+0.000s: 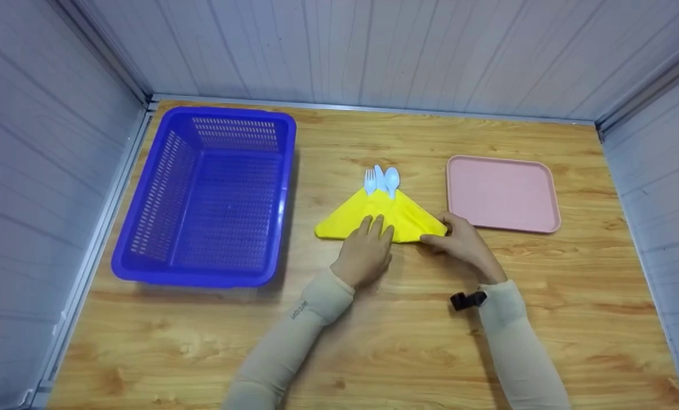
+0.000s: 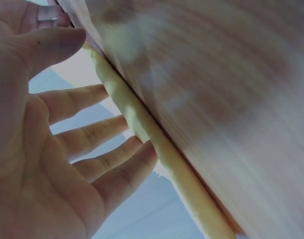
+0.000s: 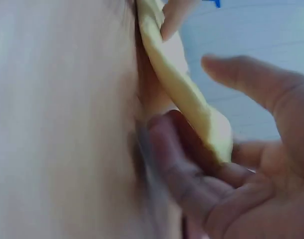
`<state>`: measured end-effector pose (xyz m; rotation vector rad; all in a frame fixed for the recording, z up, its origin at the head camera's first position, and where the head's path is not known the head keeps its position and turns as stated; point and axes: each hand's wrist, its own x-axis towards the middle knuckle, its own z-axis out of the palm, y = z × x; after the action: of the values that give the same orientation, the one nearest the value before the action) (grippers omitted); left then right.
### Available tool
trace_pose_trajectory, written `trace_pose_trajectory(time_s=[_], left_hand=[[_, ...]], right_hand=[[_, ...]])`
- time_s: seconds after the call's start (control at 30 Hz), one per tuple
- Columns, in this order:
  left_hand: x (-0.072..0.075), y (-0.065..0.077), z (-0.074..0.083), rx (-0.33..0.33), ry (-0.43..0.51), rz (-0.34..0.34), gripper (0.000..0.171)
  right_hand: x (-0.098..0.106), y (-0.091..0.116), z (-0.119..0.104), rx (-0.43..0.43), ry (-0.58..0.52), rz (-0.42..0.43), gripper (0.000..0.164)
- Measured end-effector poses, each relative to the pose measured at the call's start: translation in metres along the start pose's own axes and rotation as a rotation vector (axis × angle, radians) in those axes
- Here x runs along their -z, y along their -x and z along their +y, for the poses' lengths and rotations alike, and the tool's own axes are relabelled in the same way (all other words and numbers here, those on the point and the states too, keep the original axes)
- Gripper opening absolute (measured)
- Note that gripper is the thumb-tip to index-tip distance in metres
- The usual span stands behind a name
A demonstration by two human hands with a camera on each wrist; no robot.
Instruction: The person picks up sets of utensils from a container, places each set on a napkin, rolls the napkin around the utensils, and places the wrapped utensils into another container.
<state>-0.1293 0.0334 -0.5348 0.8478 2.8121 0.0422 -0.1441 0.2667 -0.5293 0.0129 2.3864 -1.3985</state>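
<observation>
Wooden tabletop (image 1: 413, 347), triangular yellow cloth (image 1: 380, 205), pale-blue cutlery (image 1: 380, 180) protruding

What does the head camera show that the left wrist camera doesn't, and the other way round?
Only the head view shows the blue basket, both sleeves and the black device at the right sleeve's cuff.

Only the left wrist view shows the palm side of the left hand, seen from low down.

Both show that hand touching the yellow napkin, and the wooden table.
</observation>
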Motion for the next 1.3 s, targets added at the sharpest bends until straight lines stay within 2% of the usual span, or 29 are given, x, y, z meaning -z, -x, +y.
trace_pose_trajectory(time_s=[0.1, 0.17, 0.3, 0.43, 0.57, 0.67, 0.97, 1.2, 1.3], left_hand=[[0.000, 0.000, -0.001, 0.001, -0.004, 0.012, 0.057], [0.000, 0.001, -0.001, 0.000, -0.005, 0.024, 0.056], [0.000, 0.000, 0.000, -0.006, -0.001, 0.025, 0.057], [-0.001, 0.000, 0.000, -0.015, -0.011, 0.051, 0.056], [-0.001, 0.000, 0.000, -0.017, -0.022, 0.071, 0.056], [-0.002, 0.000, 0.000, -0.010, -0.013, 0.057, 0.055], [-0.003, 0.000, -0.001, -0.006, -0.002, 0.031, 0.056], [-0.001, 0.000, -0.004, 0.002, 0.060, -0.043, 0.058], [0.001, 0.000, -0.005, -0.002, 0.074, -0.065, 0.058]], right_hand=[[-0.011, 0.004, 0.000, -0.009, -0.206, 0.084, 0.037], [-0.019, 0.005, -0.002, 0.004, -0.268, 0.144, 0.032], [-0.031, 0.004, -0.009, 0.046, -0.258, 0.221, 0.025], [-0.042, -0.001, -0.016, 0.075, -0.234, 0.254, 0.020], [-0.049, -0.006, -0.020, 0.077, -0.283, 0.251, 0.017], [-0.053, -0.009, -0.021, 0.066, -0.309, 0.242, 0.017], [-0.058, -0.017, -0.024, 0.044, -0.300, 0.182, 0.020], [-0.059, -0.020, -0.026, 0.062, -0.284, 0.145, 0.027], [-0.059, -0.021, -0.027, 0.057, -0.325, 0.139, 0.032]])
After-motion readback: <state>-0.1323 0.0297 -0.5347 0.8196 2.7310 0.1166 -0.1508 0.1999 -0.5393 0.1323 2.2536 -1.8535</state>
